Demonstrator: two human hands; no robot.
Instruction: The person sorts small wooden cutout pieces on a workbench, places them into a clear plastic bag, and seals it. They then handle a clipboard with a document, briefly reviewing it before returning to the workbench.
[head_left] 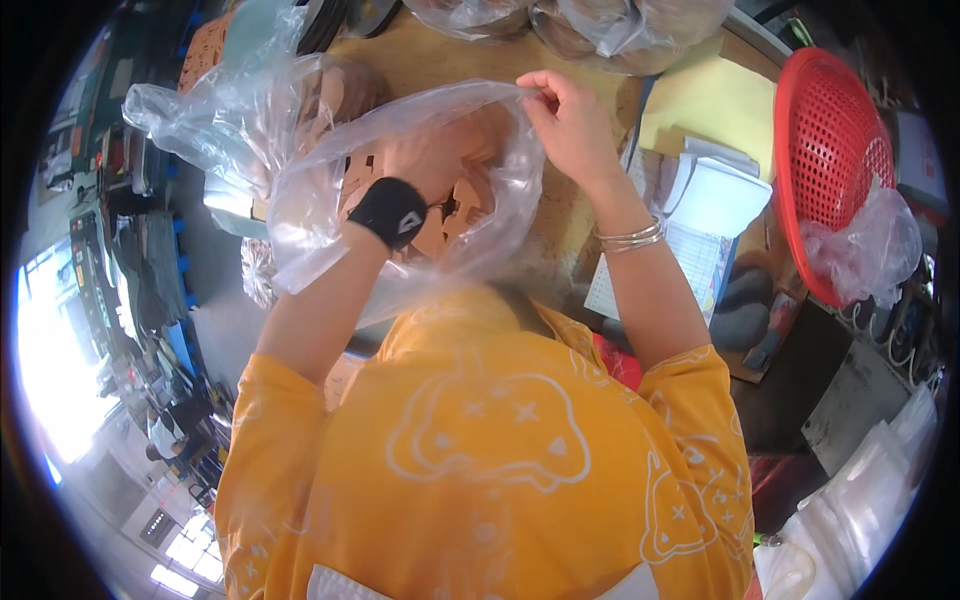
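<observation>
My right hand (572, 125) has its grip pinched shut on the rim of a clear plastic bag (500, 215), holding the mouth up and open above the counter (440, 55). My left hand (425, 165) is deep inside the bag, past the black wristband (392, 212); through the film I cannot tell whether its grip is closed on anything. Flat tan cut-out pieces (455, 215) lie in the bag around that hand, so I judge the bag partly handled, with the hand working among the contents and the mouth not yet closed.

Just behind, a second clear bag (215, 120) with similar tan pieces lies open, and more bagged pieces (590, 25) sit at the far edge. To the right are a yellow sheet (710, 100), a paper pad (715, 195) and a red mesh basket (830, 150) holding crumpled plastic. Nothing blocks either hand; only the film hides the left fingers.
</observation>
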